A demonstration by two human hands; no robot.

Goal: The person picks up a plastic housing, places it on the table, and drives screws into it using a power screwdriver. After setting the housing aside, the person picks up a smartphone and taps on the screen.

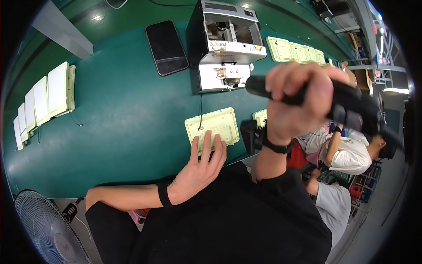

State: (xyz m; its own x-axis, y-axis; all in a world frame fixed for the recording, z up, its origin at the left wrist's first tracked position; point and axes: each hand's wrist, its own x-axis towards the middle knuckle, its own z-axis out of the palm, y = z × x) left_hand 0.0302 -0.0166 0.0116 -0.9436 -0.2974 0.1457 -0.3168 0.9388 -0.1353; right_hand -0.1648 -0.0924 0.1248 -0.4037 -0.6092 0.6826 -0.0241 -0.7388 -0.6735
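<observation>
My left hand (200, 169) lies with fingers spread on a pale yellow-green plastic panel (218, 119), its ribbed inner side up. A thin dark wire runs from the panel toward the machine. My right hand (303, 88), raised and blurred, is wrapped around a black electric screwdriver (351, 99). Its narrow nose points left, close to the front of a screw feeder (228, 53) with an open top and a metal outlet. Whether the nose touches the outlet, I cannot tell. Another pale panel (260, 118) shows partly behind my right wrist.
On the green table (118, 127), overlapping panels (57, 90) lean in a row at far left, and several more panels (292, 50) lie at back right. A black phone (167, 47) rests left of the feeder. A fan (52, 229) stands at lower left; two people (351, 154) sit at right.
</observation>
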